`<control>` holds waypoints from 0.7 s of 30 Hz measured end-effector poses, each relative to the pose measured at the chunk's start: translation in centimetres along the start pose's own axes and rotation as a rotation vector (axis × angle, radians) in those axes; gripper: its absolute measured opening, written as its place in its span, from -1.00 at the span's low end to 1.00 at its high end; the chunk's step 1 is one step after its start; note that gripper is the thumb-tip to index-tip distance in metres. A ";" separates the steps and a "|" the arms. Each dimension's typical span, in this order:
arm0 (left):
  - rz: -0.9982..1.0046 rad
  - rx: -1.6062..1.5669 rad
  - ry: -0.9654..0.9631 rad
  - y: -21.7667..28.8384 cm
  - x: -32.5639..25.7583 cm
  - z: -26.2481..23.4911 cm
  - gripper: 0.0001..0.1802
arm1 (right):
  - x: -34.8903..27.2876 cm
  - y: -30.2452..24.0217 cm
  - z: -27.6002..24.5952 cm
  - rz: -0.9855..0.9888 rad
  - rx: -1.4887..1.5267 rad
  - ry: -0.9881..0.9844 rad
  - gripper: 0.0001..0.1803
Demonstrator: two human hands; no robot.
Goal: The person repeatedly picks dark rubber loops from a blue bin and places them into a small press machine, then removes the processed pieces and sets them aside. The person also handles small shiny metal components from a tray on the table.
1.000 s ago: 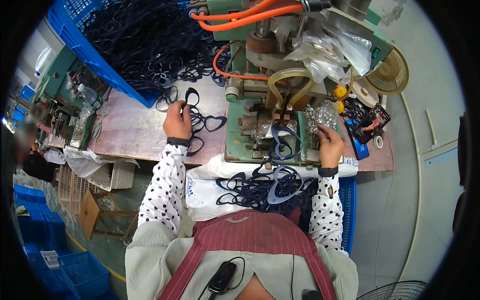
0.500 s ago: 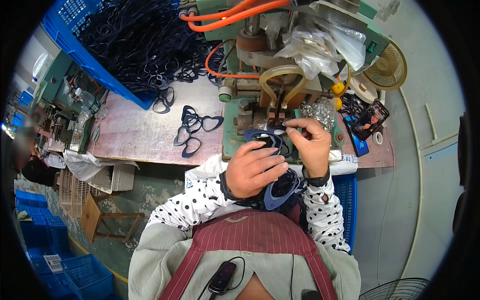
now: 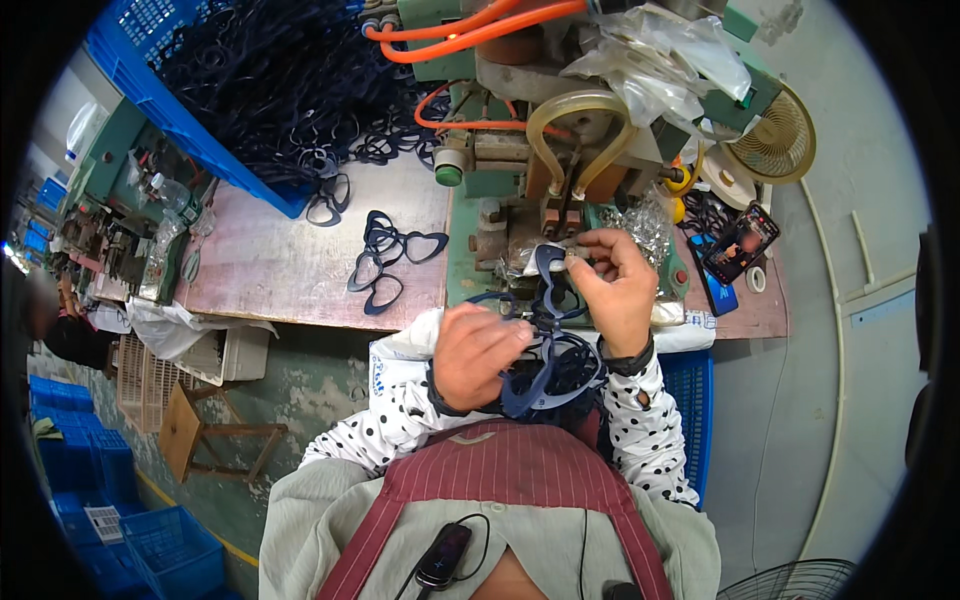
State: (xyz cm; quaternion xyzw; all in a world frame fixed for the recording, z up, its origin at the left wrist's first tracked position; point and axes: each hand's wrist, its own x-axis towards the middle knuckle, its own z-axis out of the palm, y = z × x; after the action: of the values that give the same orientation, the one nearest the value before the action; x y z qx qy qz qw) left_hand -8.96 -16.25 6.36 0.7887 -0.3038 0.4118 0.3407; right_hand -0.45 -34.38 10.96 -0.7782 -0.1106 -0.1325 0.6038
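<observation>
With its fingertips pinched, my right hand [image 3: 615,285] holds the upper end of a navy cat-eye glasses frame [image 3: 546,262] just below the copper-coloured tips [image 3: 562,216] of a green bench press [image 3: 470,225]. To its left, my left hand [image 3: 478,355] is closed, fingers bent, on another navy frame whose rim shows at the fingertips; the grip itself is partly hidden. A bunch of navy glasses frames [image 3: 550,375] lies below both hands, close to the apron. Several loose frames [image 3: 380,255] rest on the bench to the left.
A tilted blue crate [image 3: 250,180] full of navy frames stands at the far left of the bench [image 3: 270,265]. Orange hoses [image 3: 470,38] cross above the press. Phones [image 3: 742,242], crumpled foil [image 3: 640,232] and a small fan [image 3: 775,130] are at the right. A wooden stool [image 3: 190,435] stands left.
The press head with its copper tips and hose loop has risen. My right hand has tilted the frame upright and toward me. My left hand has moved slightly left and down, its fingers curling in.
</observation>
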 end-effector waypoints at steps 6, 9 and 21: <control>-0.235 -0.063 0.183 -1.4 4.7 -3.1 -0.78 | 1.0 0.1 0.6 -0.020 0.060 -0.013 -0.62; -0.443 -0.216 0.291 -2.3 7.5 -2.8 -0.80 | 0.9 -0.1 1.5 -0.031 0.053 -0.006 -0.59; -0.609 -0.493 0.290 -3.1 10.8 -3.1 -0.80 | 0.0 0.4 3.0 0.033 0.381 0.072 -0.45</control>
State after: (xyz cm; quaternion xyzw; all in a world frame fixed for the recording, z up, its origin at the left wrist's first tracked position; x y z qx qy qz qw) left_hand -2.82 -14.11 16.07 0.6711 -0.0952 0.3139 0.6649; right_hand -0.10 -31.57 9.93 -0.6462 -0.0995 -0.1269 0.7459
